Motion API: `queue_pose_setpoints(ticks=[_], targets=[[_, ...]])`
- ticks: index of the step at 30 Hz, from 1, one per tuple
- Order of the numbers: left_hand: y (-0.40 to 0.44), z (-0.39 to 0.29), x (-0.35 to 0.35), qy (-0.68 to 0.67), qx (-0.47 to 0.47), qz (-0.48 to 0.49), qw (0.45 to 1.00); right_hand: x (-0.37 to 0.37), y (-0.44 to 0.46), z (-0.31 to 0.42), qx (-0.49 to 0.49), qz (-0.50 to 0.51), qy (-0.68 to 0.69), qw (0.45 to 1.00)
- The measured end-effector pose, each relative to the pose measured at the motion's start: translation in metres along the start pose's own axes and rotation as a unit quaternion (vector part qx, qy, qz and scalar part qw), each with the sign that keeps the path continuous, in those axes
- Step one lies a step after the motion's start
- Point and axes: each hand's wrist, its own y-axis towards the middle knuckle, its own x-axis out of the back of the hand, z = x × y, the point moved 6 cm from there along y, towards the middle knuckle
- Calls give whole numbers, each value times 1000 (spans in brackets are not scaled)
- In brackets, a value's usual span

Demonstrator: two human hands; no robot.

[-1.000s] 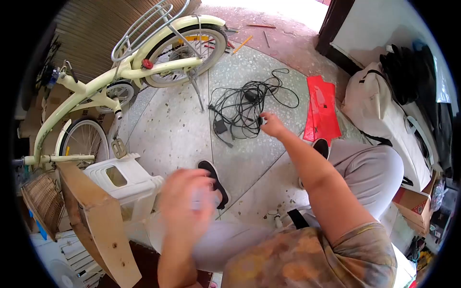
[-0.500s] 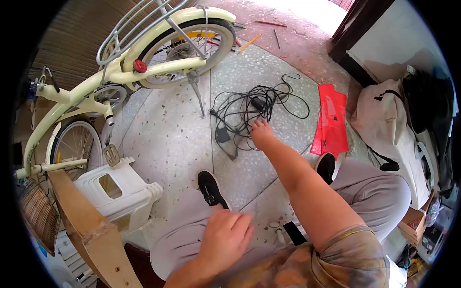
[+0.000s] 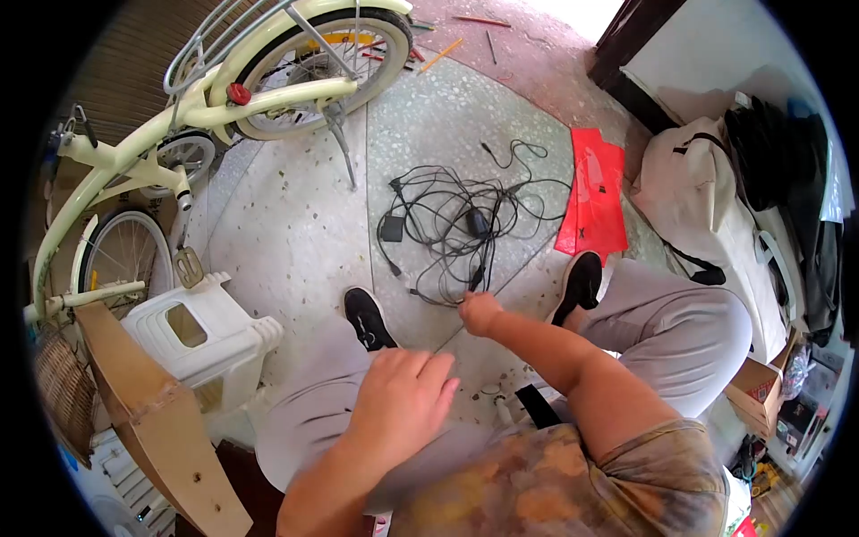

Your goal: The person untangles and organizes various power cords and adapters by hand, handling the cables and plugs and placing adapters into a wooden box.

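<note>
Grey floor (image 3: 309, 242) separates kickstand (image 3: 343, 150) from black cables (image 3: 478, 223) at right hand (image 3: 481, 313).

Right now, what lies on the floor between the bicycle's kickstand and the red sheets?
The head view shows a tangle of black cables and adapters between the kickstand and the red sheets, on the speckled floor.

On the speckled floor (image 3: 295, 206), tangled black cables (image 3: 479, 224) are spread just beyond the fingers (image 3: 468, 308) of the right hand (image 3: 484, 317); red sheets (image 3: 592, 197) are laid beyond and rightward, thin sticks (image 3: 441, 55) strewn well beyond.
</note>
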Motion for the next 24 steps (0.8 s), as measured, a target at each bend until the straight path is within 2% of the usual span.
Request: queue_pose_setpoints(ticks=[2,4,5,6,8,10,12,14,16,18,19,21,22,23,24], targets=[[0,-1,-1,-4,-3,-1,1000,-18,-8,3,12,29,40,999],[0,-1,-2,-6,-5,-4,1000,-21,-16,20,135,55,267,953],[0,-2,-2,-3,-6,-1,1000,-26,-13,20,183,25,288,939],[-1,-1,-2,-1,-6,3,1000,-23,-14,19,186,29,288,939],[-2,0,-3,5,-7,11,1000,-7,-5,-4,67,-63,370,924],[-2,2,-3,10,-8,18,1000,26,0,-22,-52,-144,295,943],[-1,0,-6,8,-17,41,999,43,9,-45,-122,-250,300,912],[1,-1,-4,17,-16,35,999,69,16,-55,-75,-333,288,895],[2,0,-3,27,-16,31,999,74,34,-59,-43,-324,315,891],[3,-1,-1,33,-34,22,999,74,51,-59,-79,-288,308,903],[3,1,-1,34,-28,20,999,75,54,-59,-130,-217,328,910],[2,5,-3,28,-23,34,999,65,71,-59,-127,-189,346,910],[1,6,-3,29,-20,33,999,58,76,-59,-129,-164,364,908],[1,7,-4,32,-18,37,999,52,78,-59,-117,-176,427,879],[0,7,-5,35,-18,41,998,52,78,-59,-116,-175,425,881]])
